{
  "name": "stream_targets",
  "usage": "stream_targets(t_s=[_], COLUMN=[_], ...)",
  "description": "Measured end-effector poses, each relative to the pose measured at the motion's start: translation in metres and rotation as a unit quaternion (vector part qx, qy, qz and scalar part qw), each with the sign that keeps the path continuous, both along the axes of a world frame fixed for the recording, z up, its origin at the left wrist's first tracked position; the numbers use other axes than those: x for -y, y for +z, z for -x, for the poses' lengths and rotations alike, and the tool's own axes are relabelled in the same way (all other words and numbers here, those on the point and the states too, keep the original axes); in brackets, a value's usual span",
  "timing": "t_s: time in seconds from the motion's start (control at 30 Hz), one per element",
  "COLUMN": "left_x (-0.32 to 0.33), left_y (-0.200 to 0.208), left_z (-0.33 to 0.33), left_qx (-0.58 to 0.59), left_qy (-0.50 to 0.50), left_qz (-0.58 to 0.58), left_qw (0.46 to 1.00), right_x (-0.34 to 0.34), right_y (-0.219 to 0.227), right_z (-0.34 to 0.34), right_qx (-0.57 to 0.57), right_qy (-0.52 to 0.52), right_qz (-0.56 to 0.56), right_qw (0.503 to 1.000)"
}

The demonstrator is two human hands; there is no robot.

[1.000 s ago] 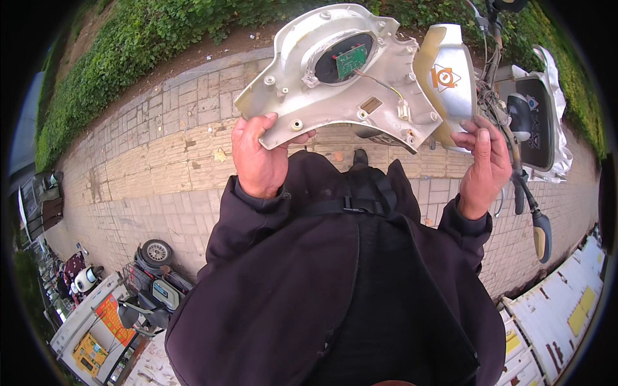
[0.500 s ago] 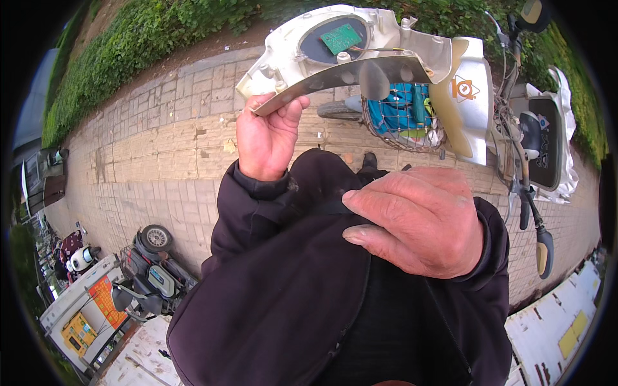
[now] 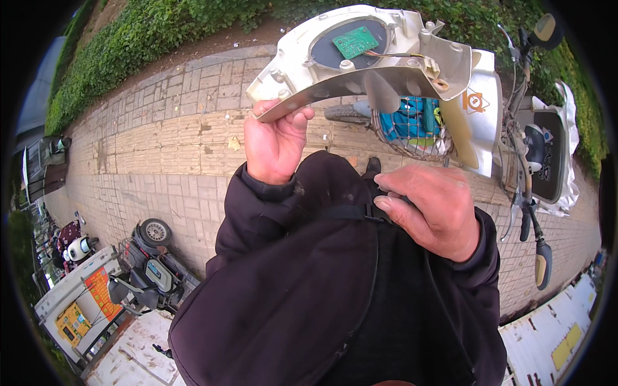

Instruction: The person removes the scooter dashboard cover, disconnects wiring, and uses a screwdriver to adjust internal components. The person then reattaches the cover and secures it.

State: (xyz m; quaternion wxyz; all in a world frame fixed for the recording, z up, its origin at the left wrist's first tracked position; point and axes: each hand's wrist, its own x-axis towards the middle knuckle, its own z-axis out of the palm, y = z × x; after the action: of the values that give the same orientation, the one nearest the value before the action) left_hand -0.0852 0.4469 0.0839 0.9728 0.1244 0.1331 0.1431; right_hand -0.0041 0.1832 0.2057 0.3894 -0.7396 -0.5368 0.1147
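Note:
My left hand (image 3: pixel 277 149) grips the lower left corner of a white plastic scooter cover (image 3: pixel 290 61), thumb and fingers around its edge. The cover is tilted with its inner side showing. A green circuit board (image 3: pixel 355 42) sits over the dark oval panel (image 3: pixel 320 54) in it, and thin wires (image 3: pixel 399 56) run from the board to the right. My right hand (image 3: pixel 434 209) hangs in front of my dark jacket, apart from the cover. Its fingers are curled and thumb and forefinger come near each other; anything between them is too hidden to name.
A wire basket (image 3: pixel 412 149) with blue cloth stands behind the cover. At the right are a silver-white body panel (image 3: pixel 484 122), handlebars (image 3: pixel 524 161) and a mirror (image 3: pixel 544 264). A three-wheeled vehicle (image 3: pixel 154 270) stands lower left on the paving (image 3: pixel 167 148). A hedge (image 3: pixel 148 38) lines the far side.
The cover and my left hand appear slightly farther right. My right hand has drawn back from the camera, and its thumb and forefinger are closer together.

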Motion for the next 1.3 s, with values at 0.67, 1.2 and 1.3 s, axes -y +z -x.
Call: stream_targets(t_s=[0.67,1.2,1.3], left_x=[0.033,0.019,0.015], left_y=[0.017,0.024,0.021], left_z=[-0.011,0.002,-0.001], left_qx=[-0.106,-0.086,-0.035], left_qy=[0.147,0.206,0.225], left_qz=[-0.407,-0.617,-0.652], left_qw=[0.895,0.754,0.723], right_x=[-0.054,-0.002,0.006], right_y=[0.048,0.106,0.039], right_z=[0.018,-0.018,-0.051], right_qx=[0.224,0.165,0.026], right_qy=[0.171,0.072,-0.050], right_qz=[0.002,0.021,0.015], right_qw=[0.959,0.983,0.998])
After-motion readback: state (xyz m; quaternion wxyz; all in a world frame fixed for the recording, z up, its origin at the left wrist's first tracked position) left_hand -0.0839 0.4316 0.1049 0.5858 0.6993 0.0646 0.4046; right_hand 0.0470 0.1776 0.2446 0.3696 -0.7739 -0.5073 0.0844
